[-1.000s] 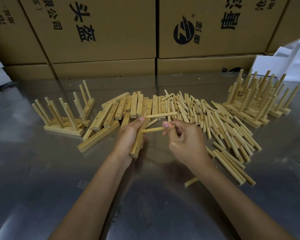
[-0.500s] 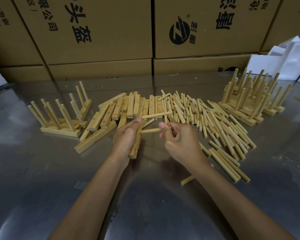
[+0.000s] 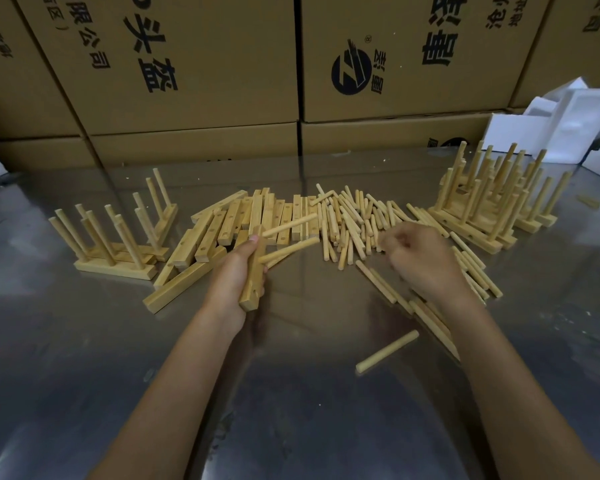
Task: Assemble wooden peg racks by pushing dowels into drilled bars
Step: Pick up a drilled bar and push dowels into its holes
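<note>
Drilled bar (image 3: 253,271) gripped near-upright in left hand (image 3: 234,275), two dowels (image 3: 289,250) pointing right, right hand (image 3: 420,261) apparently curled on loose dowels (image 3: 354,223).

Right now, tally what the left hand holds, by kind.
Bar: 1
Dowels stuck in it: 2
Total: 3

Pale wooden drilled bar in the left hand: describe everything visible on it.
The pale wooden drilled bar is square-sectioned and stands near upright, tilted slightly, clasped around its middle by the left hand. Two round wooden dowels stick out of its upper part toward the right. An empty hole shows near its lower end.
</note>
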`<move>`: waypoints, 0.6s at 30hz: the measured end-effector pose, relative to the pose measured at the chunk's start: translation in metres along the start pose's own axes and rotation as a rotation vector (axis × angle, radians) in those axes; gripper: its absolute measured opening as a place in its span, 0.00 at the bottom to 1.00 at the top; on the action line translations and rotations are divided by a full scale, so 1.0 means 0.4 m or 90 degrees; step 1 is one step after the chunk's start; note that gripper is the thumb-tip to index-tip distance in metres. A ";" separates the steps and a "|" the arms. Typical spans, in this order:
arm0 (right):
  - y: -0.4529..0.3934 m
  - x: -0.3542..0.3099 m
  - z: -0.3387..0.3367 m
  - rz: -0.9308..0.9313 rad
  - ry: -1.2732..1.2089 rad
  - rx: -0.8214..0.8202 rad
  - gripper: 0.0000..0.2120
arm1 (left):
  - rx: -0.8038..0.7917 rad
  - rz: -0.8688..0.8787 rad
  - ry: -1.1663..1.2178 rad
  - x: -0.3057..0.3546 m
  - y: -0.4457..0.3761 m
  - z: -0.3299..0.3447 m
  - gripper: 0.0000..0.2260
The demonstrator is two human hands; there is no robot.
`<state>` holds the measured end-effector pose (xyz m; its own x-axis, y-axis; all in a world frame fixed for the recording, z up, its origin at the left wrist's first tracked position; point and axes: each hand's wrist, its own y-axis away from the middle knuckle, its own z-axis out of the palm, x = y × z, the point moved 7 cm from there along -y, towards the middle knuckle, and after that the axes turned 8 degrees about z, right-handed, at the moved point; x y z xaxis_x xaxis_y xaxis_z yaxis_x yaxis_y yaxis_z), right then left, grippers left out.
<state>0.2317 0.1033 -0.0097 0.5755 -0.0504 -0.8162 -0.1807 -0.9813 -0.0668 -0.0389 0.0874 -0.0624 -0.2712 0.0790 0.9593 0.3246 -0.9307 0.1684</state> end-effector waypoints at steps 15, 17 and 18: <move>-0.006 0.048 0.077 0.025 0.210 -0.109 0.11 | -0.008 -0.007 -0.037 -0.001 0.015 0.011 0.11; 0.001 0.008 0.051 -0.051 0.130 -0.030 0.09 | -0.002 -0.008 -0.032 0.001 0.016 0.011 0.10; 0.012 -0.016 0.046 -0.088 0.070 -0.030 0.08 | 0.004 -0.009 -0.029 0.002 0.017 0.010 0.10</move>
<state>0.2125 0.1023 -0.0154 0.6764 0.0684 -0.7334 -0.0572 -0.9878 -0.1448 -0.0334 0.0827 -0.0595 -0.2334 0.1082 0.9663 0.3266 -0.9273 0.1827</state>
